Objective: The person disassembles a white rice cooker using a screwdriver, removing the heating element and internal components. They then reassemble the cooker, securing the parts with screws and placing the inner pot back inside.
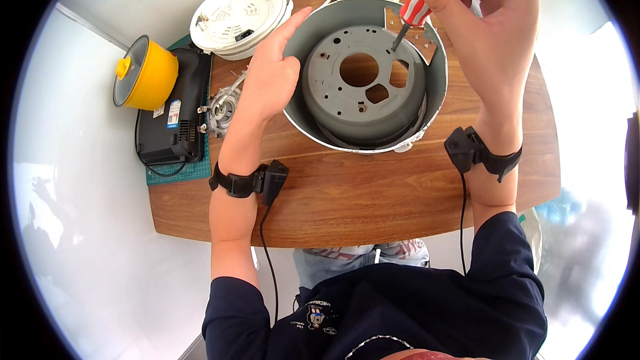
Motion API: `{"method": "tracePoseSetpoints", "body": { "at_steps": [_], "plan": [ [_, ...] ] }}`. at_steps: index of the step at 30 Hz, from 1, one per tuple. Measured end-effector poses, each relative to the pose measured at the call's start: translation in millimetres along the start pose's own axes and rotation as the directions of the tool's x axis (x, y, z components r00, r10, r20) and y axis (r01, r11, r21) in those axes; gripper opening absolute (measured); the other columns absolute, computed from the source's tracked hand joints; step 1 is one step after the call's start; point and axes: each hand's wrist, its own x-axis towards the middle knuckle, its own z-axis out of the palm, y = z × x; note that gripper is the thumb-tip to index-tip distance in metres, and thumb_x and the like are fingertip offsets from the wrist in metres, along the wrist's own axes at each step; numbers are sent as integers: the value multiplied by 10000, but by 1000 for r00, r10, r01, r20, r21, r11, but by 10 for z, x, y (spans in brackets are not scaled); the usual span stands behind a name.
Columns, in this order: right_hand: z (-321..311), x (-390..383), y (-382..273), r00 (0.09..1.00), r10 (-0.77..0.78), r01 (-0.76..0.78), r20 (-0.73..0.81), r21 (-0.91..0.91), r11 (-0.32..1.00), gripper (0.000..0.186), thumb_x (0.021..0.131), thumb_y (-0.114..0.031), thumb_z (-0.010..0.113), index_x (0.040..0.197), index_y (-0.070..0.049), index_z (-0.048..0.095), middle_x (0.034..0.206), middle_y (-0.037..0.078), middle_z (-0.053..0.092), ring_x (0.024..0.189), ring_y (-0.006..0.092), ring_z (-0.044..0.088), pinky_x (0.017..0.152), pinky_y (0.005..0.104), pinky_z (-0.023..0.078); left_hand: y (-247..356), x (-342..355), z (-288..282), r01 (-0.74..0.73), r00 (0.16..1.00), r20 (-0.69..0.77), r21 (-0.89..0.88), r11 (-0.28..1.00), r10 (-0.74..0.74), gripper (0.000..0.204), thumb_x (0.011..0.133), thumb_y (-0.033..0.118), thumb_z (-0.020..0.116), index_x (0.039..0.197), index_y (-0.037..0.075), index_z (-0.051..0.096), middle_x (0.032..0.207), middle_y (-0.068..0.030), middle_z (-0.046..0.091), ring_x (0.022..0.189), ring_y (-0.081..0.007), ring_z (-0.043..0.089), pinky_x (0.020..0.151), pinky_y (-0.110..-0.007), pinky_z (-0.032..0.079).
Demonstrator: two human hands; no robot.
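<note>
A round grey metal housing (365,141) stands on the table, with a holed grey plate (323,83) inside it. My left hand (270,83) grips the housing's left wall. Its index finger stretches along the rim, its thumb lies at the edge, and the other fingers are mostly hidden. In my right hand (497,33), closed round the handle, is a screwdriver (415,10) with a star-and-stripe patterned grip. It tilts down into the housing, and its tip meets the plate near the upper right edge.
White round plastic covers (237,17) lie at the back left of the wooden table (320,207). Nearer are coiled pale cable (223,112) and a black appliance (190,107) on a green mat (180,175), bearing a yellow lidded pot (157,77). Small screws (427,43) lie right of the plate.
</note>
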Motion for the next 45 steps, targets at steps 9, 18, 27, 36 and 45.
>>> {"method": "tracePoseSetpoints", "body": {
  "at_steps": [9, 18, 27, 36, 45],
  "plan": [
    [55, 13, 258, 999, -7, -1, 54, 148, 989, 686, 822, 7, 844, 1422, -37, 515, 995, 55, 690, 787, 76, 665, 656, 197, 530, -2, 6, 7, -5, 1000, -2, -26, 1000, 5, 786, 736, -134, 371, 1500, -9, 507, 1495, -210, 558, 1427, -266, 483, 1190, -307, 316],
    [78, -8, 299, 997, -13, -6, 74, 253, 967, 633, 943, -41, 742, 1505, -28, 451, 1000, 36, 666, 827, 79, 639, 725, 214, 531, 46, 5, 5, 4, 1000, 12, -15, 1000, -4, 795, 736, -126, 377, 1512, -1, 499, 1506, -204, 548, 1416, -258, 490, 1175, -301, 332],
    [-14, 17, 246, 988, -49, 21, 150, 182, 983, 626, 990, -152, 722, 1523, -12, 424, 1035, 16, 643, 873, 57, 589, 746, 201, 501, 31, 5, -3, 13, 1000, 8, -11, 1000, -13, 793, 740, -125, 374, 1513, 1, 500, 1509, -206, 545, 1400, -251, 504, 1157, -294, 352],
    [47, 1, 387, 987, -123, 94, 101, 257, 962, 600, 1022, -164, 674, 1533, -4, 403, 1068, 22, 634, 900, 56, 582, 765, 197, 496, 30, 1, 7, 12, 1000, 0, -17, 1000, -12, 773, 747, -130, 378, 1500, -9, 508, 1470, -206, 577, 1383, -265, 517, 1159, -301, 352],
    [30, 19, 375, 965, -202, 160, 165, 237, 958, 596, 1056, -201, 611, 1549, 26, 364, 1067, 53, 630, 1010, 118, 612, 846, 246, 507, 9, 5, 18, 11, 1000, -8, -7, 1000, -11, 815, 715, -113, 363, 1512, -15, 499, 1467, -137, 580, 1364, -199, 518, 1172, -297, 343]
  ]
}}
